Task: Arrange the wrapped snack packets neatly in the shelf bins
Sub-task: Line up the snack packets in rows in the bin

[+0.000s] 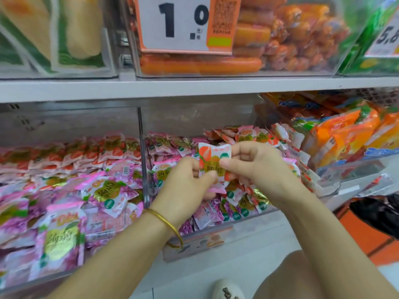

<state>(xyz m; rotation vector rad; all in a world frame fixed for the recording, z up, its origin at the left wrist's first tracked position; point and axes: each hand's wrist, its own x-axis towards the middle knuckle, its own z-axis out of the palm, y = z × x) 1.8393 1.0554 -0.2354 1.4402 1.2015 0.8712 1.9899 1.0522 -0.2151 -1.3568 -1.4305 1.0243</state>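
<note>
A person's two hands hold one white-and-orange snack packet upright over the middle bin of a shop shelf. The packet's gold lettering is too blurred to read. On the upper shelf, a white price card reads "1.0" beside an orange panel with a square code, fixed to a clear box of orange sausages. A second card at far right shows "5.8" and is cut off by the frame.

The left hand, with a gold bangle on its wrist, pinches the packet's lower left edge between thumb and curled fingers. The right hand pinches the right side between thumb and forefinger. Both forearms reach up from the near edge, the wrists apart.

Below the packet, pink packets lie heaped, with more white-and-orange ones piled at the far right of the same bin. A clear divider separates it from the left bin, which is full of pink and purple packets. The far walls of both bins stand bare above the heaps. Orange bags fill the bin at right. A pale shoe shows at the bottom.
</note>
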